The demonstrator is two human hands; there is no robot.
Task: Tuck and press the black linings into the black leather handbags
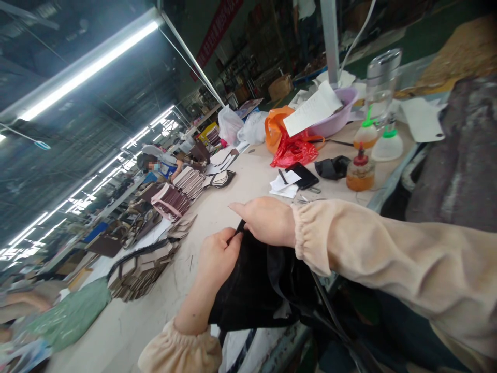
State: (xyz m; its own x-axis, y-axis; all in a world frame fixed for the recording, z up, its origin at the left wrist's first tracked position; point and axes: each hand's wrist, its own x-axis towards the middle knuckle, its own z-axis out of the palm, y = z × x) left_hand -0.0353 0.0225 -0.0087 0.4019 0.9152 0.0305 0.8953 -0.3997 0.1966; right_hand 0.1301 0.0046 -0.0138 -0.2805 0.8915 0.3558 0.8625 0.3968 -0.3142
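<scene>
A black piece of fabric or leather lies bunched at the near edge of the work table. My left hand is closed, pinching its upper edge between thumb and fingers. My right hand lies over the same edge, fingers curled onto the black material, with the index finger stretched to the left. Both arms wear beige sleeve covers with elastic cuffs. A thin black strip sticks up between the two hands.
Stacks of brown and pink cut leather pieces cover the table's left side. Glue bottles, a black phone, a red bag, a purple basin and a clear bottle stand at right. Another person works further along.
</scene>
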